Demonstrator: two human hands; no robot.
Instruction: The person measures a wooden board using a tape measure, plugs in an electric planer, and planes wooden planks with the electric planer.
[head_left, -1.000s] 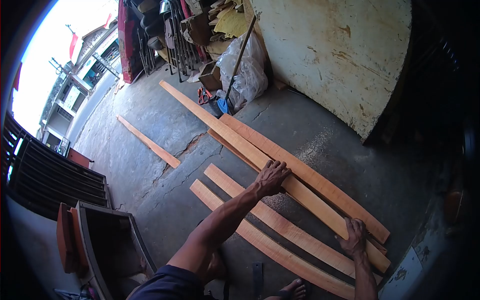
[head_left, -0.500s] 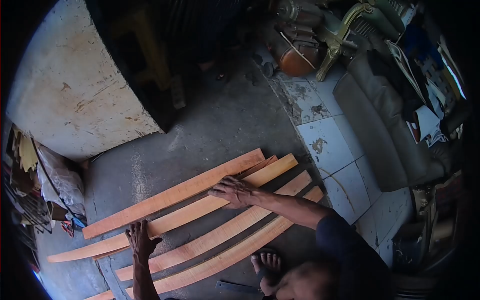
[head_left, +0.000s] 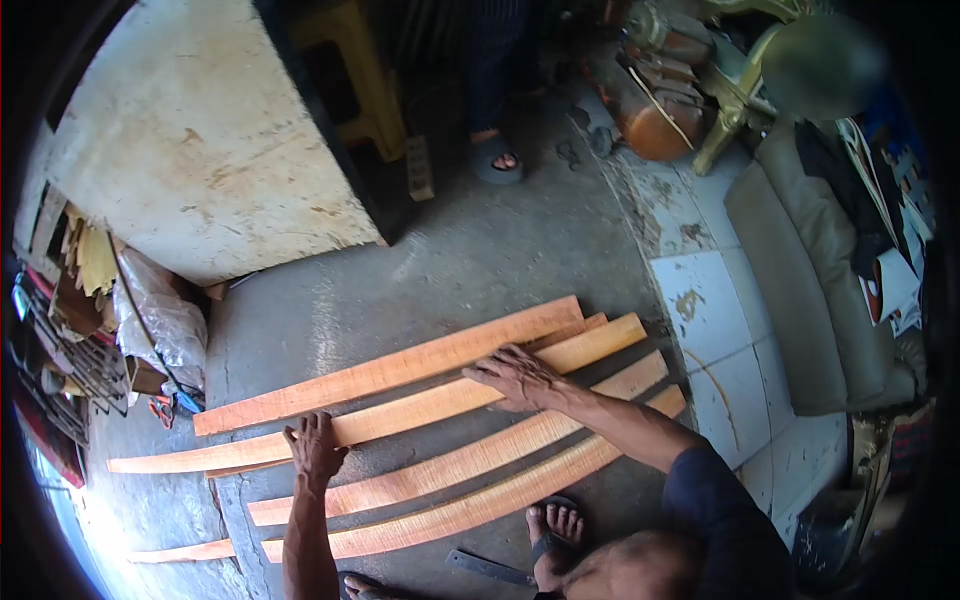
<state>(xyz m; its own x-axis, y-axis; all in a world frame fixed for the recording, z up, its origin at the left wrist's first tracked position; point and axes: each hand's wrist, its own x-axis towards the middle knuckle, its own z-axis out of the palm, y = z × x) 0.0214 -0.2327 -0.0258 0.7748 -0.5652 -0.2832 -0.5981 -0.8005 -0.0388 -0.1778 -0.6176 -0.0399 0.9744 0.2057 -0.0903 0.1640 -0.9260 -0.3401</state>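
Head view | plank point(head_left: 405, 415) lies among other boards point(head_left: 388, 365) on the floor point(head_left: 450, 260) | left hand point(head_left: 316, 448) and right hand point(head_left: 522, 378) rest on it, well apart; I can't tell whether either clamps | I judge it stiff, fairly light, not slippery; best held by both edges | I read no labels or writing.

1. On my remote feed the strongest light enters at lower left, washing the floor point(head_left: 160, 510) out to near white.
2. Behind the pale panel point(head_left: 210, 130), top centre sinks into deep shadow; I can only dimly make out a yellow stool point(head_left: 370, 90).
3. The wooden strips point(head_left: 420, 408) look evenly lit and fairly sharp to me.
4. A round, blurred smear hides detail at upper right.
5. My wide lens bends shapes toward the rim, and blackness closes the corners.
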